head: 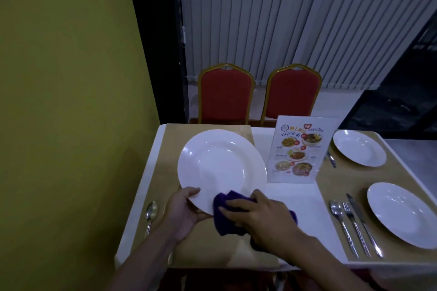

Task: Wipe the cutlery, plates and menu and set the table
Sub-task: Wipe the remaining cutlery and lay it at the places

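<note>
A yellow-green wall (66, 92) bounds the scene on the left. On the table (300, 198), at the near-left edge, a single spoon (150, 214) lies on the left tan placemat (170, 149), bowl pointing to the far side. Just right of it, the left hand (183, 211) is clamped on the near-left rim of a large white plate (221, 168), thumb on the upper face and fingers under the rim; the plate is tilted, its near edge raised above the placemat. The right hand (257, 215) presses a folded purple cloth (227, 214) against the near rim of that plate, fingers closed over the cloth. The two hands are near each other but not touching. At table centre, to the right of the plate, a menu stand (301, 150) is upright. Behind the table, two red chairs (225, 97) are positioned side by side. On the right tan placemat (331, 186), a far plate (359, 147) and a near plate (402, 214) lie flat. A spoon, fork and knife set (353, 224) lies just left of the near plate. One further utensil lies left of the far plate; its type cannot be determined.
</note>
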`<state>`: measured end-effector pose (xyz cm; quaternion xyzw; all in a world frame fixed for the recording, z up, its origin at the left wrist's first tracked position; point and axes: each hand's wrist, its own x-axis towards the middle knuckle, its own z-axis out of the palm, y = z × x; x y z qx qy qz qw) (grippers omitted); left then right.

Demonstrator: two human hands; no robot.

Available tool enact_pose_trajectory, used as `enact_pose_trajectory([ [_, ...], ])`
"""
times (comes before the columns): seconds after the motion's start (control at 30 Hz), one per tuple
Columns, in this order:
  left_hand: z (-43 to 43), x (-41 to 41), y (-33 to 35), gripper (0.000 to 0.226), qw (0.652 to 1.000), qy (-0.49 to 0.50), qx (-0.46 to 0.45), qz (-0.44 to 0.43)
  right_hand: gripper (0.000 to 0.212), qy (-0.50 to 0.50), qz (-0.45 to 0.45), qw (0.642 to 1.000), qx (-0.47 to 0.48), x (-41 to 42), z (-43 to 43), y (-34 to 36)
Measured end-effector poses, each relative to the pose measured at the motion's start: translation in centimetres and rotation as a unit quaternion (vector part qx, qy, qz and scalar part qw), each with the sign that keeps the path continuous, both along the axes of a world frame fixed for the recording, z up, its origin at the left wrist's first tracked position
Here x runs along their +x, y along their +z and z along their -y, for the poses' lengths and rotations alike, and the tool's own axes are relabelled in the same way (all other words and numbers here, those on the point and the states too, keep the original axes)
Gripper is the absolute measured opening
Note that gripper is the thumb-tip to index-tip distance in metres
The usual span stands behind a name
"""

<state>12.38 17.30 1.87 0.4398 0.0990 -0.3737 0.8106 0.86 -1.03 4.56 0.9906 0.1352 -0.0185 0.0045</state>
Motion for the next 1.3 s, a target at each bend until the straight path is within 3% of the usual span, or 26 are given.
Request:
enact_pose_trajectory([
  [0.1, 1.0, -0.6, -0.1, 0.079, 0.997, -0.076, -0.01, 0.002, 0.081, 0.024, 0.016, 1.0, 0.007, 1.7, -2.0, 0.2],
  [0.17, 1.5, -1.4, -0.2, 0.095, 0.995, -0.102, 0.024, 0.008, 0.069, 0.002, 0.052, 0.998, 0.037, 3.4, -2.5, 0.7],
  [0.33, 3.4, -3.3, 0.1, 0.076, 0.984, -0.066, 0.15, 0.063, 0.061, -0.113, 0.113, 0.986, 0.048, 7.9, -1.0, 0.5],
  [0.47, 2.2, -1.7, -0.3, 0.068, 0.98, 0.013, 0.19, 0.054, 0.061, -0.205, 0.081, 0.975, 0.001, 6.5, 2.0, -0.8],
  [0.57, 1.6, -1.1, -1.0, 0.077, 0.981, 0.05, 0.185, 0.033, 0.048, -0.12, 0.06, 0.988, 0.079, 2.8, -1.1, -2.5],
  [0.63, 2.2, -1.7, -1.5, 0.082, 0.982, 0.024, 0.185, 0.023, 0.054, -0.082, 0.055, 0.989, 0.11, 2.2, -3.5, -3.9],
  [0.77, 2.9, -3.6, -2.8, 0.068, 0.975, -0.021, 0.219, 0.03, 0.066, -0.158, 0.106, 0.977, 0.097, 5.2, -1.7, -4.3],
  [0.87, 1.7, -4.4, -4.6, 0.059, 0.973, 0.0, 0.232, 0.01, 0.072, -0.235, 0.074, 0.968, 0.04, 6.4, 2.4, -5.0],
  [1.0, -0.3, -5.7, -7.5, 0.057, 0.967, 0.039, 0.252, 0.014, 0.058, -0.325, 0.055, 0.941, 0.084, 5.5, 6.7, -7.3],
  [1.13, -0.3, -5.2, -10.0, 0.058, 0.969, 0.069, 0.233, -0.047, 0.044, -0.321, 0.047, 0.937, 0.132, 4.6, 7.8, -8.6],
  [1.3, 1.5, -4.5, -12.9, 0.058, 0.964, 0.118, 0.197, -0.132, 0.043, -0.301, 0.057, 0.935, 0.176, 5.1, 7.6, -8.6],
])
